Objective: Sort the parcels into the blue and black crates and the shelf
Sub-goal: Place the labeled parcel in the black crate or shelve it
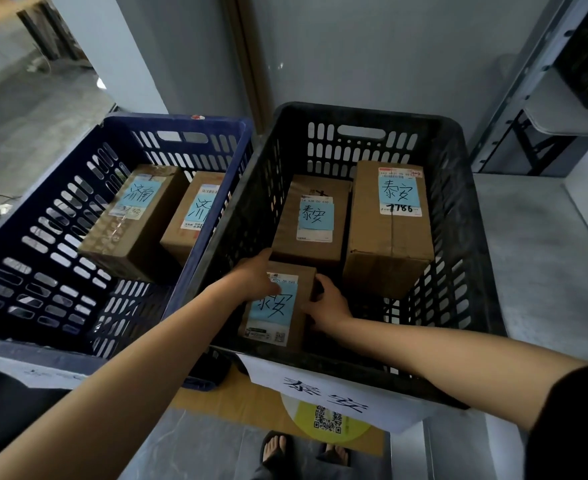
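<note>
Down at the near end of the black crate (365,114), we are holding a small brown cardboard parcel (275,308) with both hands. Our left hand (256,277) is clasping its far left corner, and our right hand (327,303) is gripping its right edge, thumb hooked over the top. A white shipping label is covering the parcel's top, with a blue note bearing black handwritten characters stuck over it and a QR code showing at the near end. Our left hand is hiding the label's upper left and part of the first character. We cannot tell whether the parcel is resting on the crate floor. 2 labelled parcels (315,216) are sitting at this crate's far end. Beside it, the blue crate (178,121) is holding 2 brown boxes (133,220); the crate walls are cutting off the second one's note.
</note>
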